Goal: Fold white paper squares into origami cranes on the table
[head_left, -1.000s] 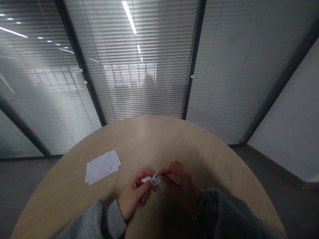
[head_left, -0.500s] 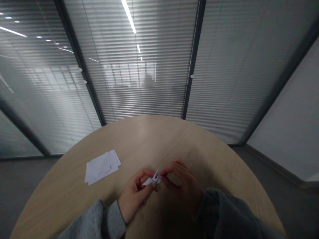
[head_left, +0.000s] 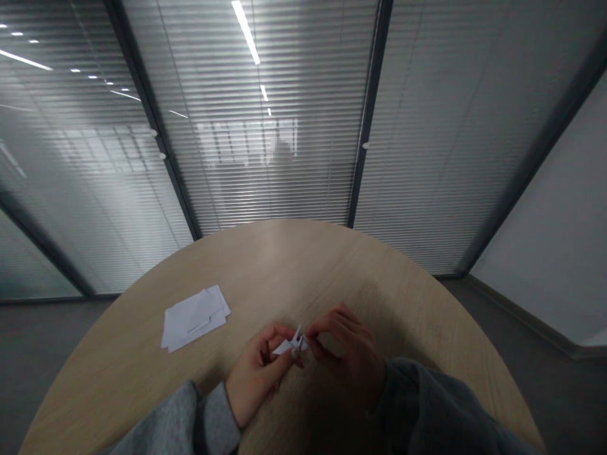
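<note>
A small folded white paper figure (head_left: 293, 344) with pointed tips is held just above a round wooden table (head_left: 284, 272). My left hand (head_left: 258, 373) pinches its left side between thumb and fingers. My right hand (head_left: 348, 360) pinches its right tip, with the other fingers curled. Both wrists wear grey sleeves. Part of the figure is hidden behind my fingers.
A small stack of white paper sheets (head_left: 194, 317) lies on the table to the left of my hands. Behind the table stand glass walls with closed blinds and dark frames (head_left: 365, 120). The table's edge curves away on all sides.
My hands have shifted slightly, both still pinching the paper figure. The figure sits a little lower and its folds are pressed closer together.
</note>
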